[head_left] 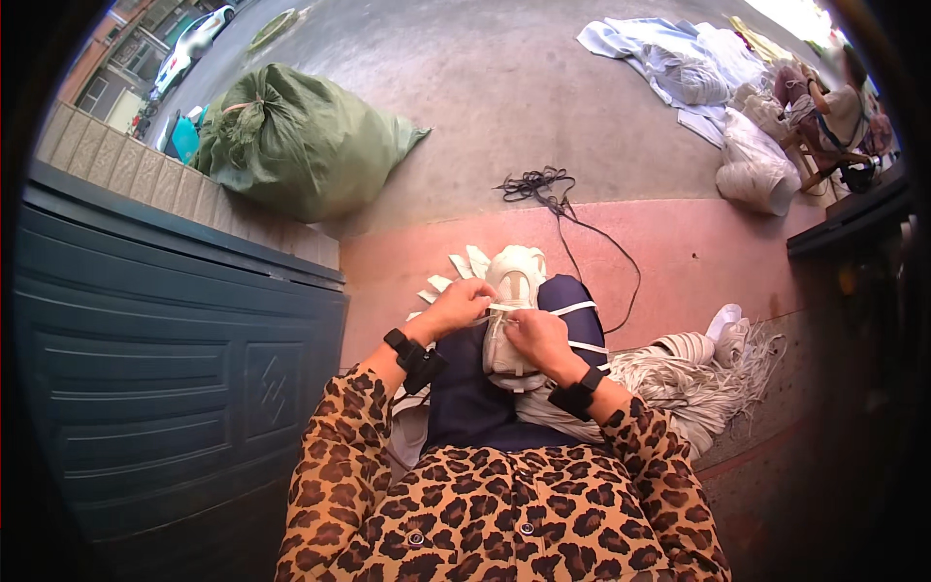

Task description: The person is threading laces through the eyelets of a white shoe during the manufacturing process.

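On my lap, over dark trousers, lies a pale folded bundle of white fabric pieces point(512, 291). A thin white strip point(502, 308) runs across it between my hands. My left hand point(454, 308) pinches the strip's left end at the bundle's left side. My right hand point(538, 338) grips the strip on the bundle's right side, fingers curled. Both wrists carry black bands, and my sleeves are leopard-print.
A heap of white strips point(693, 373) lies at my right on the pink floor. A dark green metal door point(165, 359) stands at left. A green sack point(291, 141), a black cord point(558, 199), cloth piles point(679, 63) and a seated person point(834, 112) are farther off.
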`<state>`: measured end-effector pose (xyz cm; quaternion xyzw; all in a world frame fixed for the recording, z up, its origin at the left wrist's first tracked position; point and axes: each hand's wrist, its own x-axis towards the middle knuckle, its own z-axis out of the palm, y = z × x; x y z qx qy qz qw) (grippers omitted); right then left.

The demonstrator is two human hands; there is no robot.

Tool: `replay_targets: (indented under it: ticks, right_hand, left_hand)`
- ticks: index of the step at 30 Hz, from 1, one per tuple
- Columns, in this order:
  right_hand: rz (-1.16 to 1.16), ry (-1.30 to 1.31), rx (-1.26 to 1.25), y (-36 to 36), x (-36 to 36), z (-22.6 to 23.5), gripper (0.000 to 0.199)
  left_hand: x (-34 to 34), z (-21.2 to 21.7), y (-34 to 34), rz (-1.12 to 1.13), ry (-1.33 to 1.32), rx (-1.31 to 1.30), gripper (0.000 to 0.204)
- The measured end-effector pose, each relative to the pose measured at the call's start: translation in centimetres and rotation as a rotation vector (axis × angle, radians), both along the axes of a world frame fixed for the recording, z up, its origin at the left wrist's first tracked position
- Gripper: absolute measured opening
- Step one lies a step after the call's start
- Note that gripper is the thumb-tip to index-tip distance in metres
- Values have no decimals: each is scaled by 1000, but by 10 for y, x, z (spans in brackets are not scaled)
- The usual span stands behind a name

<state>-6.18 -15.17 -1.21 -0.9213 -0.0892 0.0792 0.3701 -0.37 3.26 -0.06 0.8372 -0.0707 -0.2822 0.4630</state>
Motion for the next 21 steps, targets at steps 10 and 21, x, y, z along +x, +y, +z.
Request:
replay_targets:
  ticks: [10,21]
  right_hand:
    - [268,-288,-261,16,6,-13,7]
    - [180,765,697,-79,20,102,26]
  left_hand:
    - [-2,-4,0,333,335,-302,25]
    - [-5,1,1,454,490,-405,25]
